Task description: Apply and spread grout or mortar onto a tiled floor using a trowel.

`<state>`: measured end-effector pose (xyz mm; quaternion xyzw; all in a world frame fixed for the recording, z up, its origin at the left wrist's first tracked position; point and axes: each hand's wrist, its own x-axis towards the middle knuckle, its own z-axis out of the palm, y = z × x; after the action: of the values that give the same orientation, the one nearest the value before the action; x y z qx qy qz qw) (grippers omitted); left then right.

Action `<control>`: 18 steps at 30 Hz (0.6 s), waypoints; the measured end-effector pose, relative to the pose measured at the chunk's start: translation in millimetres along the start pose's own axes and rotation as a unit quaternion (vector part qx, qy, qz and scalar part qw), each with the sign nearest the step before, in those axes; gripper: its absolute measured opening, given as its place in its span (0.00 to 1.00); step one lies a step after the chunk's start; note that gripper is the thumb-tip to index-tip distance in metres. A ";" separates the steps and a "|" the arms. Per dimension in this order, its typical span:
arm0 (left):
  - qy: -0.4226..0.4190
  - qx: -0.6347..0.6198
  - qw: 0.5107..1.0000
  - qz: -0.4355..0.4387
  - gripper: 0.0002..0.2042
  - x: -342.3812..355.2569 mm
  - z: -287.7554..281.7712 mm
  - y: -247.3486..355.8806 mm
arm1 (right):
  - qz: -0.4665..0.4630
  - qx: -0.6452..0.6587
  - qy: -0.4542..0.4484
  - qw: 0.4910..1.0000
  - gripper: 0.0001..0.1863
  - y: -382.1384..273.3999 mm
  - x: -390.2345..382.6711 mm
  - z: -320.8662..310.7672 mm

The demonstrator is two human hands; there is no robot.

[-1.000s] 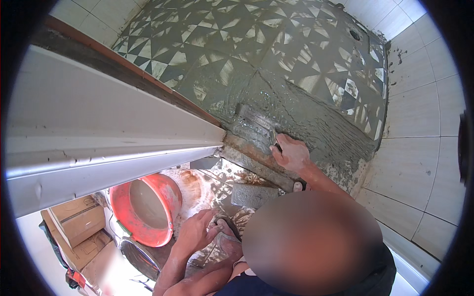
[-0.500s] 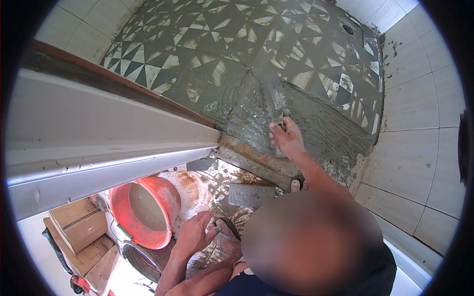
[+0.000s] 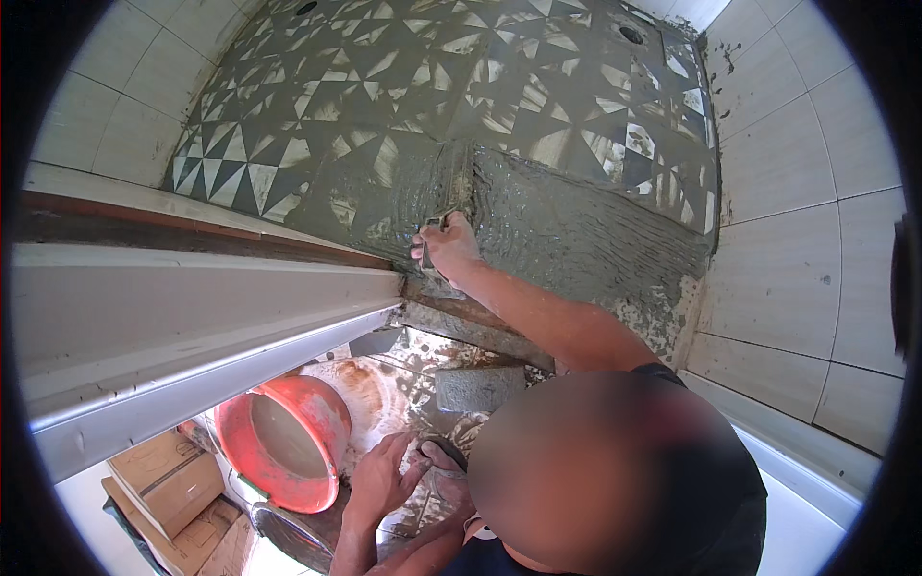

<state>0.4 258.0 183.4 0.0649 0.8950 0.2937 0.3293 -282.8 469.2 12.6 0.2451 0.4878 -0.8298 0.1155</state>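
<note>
Against wet mortar near the white doorframe, the trowel was clamped in the right hand. Left hand was well apart, near a foot, seemingly slack and unclenched.

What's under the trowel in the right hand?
Wet grey mortar shows around the trowel, ridged on its right side. Whatever lies directly beneath the trowel and the right hand is covered and can't be seen.
</note>
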 end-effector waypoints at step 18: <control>0.017 -0.005 1.000 0.002 0.24 -10.2 -2.6 -8.5 | -0.013 -0.058 0.033 0.998 0.13 0.5 -0.9 0.1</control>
<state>7.3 246.6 185.8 0.0595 0.8987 0.3002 0.3141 -281.9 468.8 12.7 0.2588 0.5420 -0.7929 0.1029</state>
